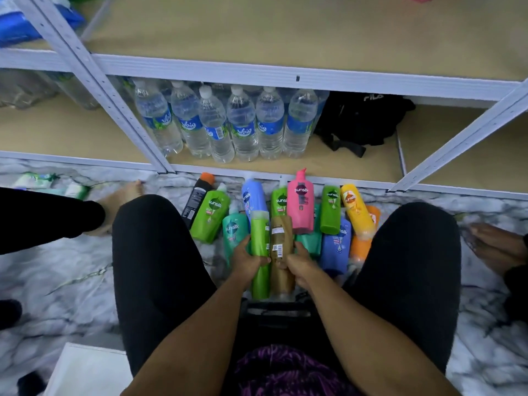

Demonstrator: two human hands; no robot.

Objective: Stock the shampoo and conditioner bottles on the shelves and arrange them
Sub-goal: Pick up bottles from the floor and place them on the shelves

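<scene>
Bottle pile (pixel 300 207) — 6 water bottles (pixel 228 124) beyond

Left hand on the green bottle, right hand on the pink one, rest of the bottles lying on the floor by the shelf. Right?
Not quite. The head view shows the right hand gripping the gold-brown bottle, not the pink bottle, which lies untouched among the others. The left hand does grip the green bottle, and the rest lie on the floor by the shelf.
</scene>
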